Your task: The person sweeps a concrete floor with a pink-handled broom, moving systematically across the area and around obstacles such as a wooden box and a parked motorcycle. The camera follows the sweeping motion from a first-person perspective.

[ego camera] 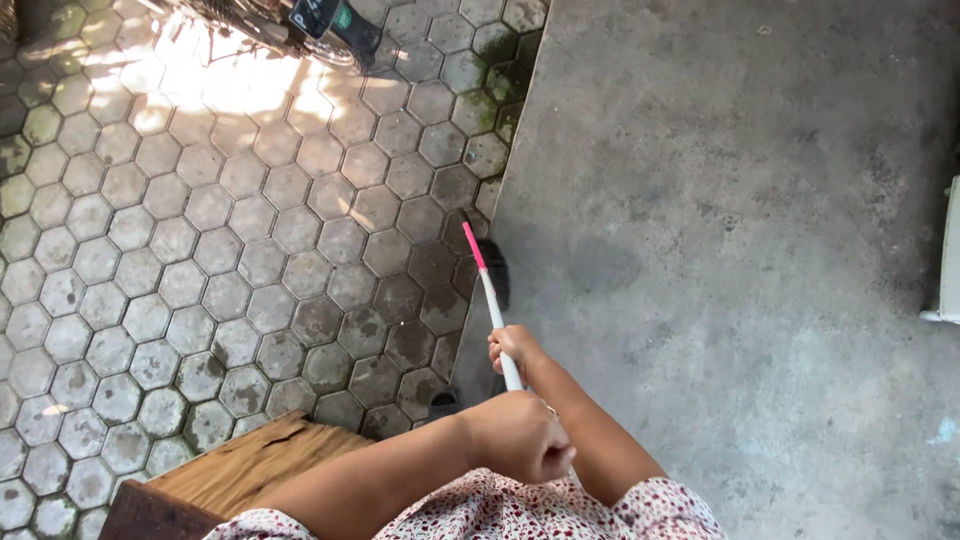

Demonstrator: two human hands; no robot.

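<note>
hexagonal paving (200,250), concrete slab (740,220), broom head (495,272)

**Hidden and cut off**

Upper end of the white broom handle with a pink lower section (489,296) buried inside the two closed hands, left (520,436) and right (513,347). Dark brush head (496,272) mostly lost in shadow, bristles indistinct. Dark wheeled vehicle (300,25) cropped by the top edge, kind unclear. White object (950,255) sliced by the right edge. Brown wooden board (245,465) cut at the bottom.

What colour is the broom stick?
The broom stick is white with a pink lower end near the dark bristles, seen in the head view.
</note>
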